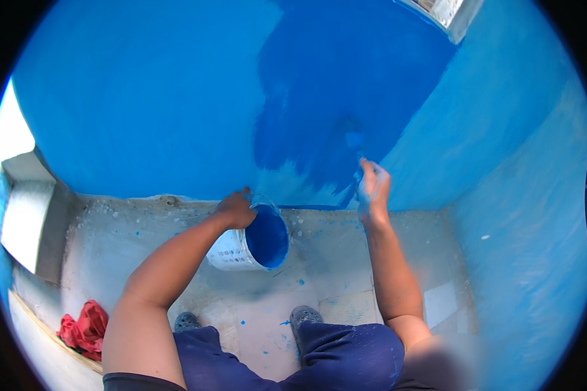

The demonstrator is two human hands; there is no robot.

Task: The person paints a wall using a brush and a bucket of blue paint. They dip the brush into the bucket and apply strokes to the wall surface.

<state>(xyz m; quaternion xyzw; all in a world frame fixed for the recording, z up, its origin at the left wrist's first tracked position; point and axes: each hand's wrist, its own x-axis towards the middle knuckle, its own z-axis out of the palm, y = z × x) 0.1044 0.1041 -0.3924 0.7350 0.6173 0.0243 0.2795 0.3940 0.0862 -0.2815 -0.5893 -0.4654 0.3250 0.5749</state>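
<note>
My right hand (373,188) grips a paintbrush (354,139), its bristles against the wall and blurred. Blue paint smears that hand. On the wall (161,107), a patch of darker blue paint (323,88) spreads around the brush, with ragged streaks along its lower left edge. My left hand (237,210) holds a white plastic bucket (230,254) by its rim, tilted with its mouth towards the right. Blue paint (269,239) coats the inside; how deep it lies I cannot tell. A thin wire handle (264,196) shows at the rim.
The grey floor (323,254) bears blue paint spots. A red cloth (85,327) lies crumpled at lower left, near a white block-like ledge (27,220). A lighter blue side wall (518,205) stands close on my right. A pale opening edge (460,22) juts in at upper right.
</note>
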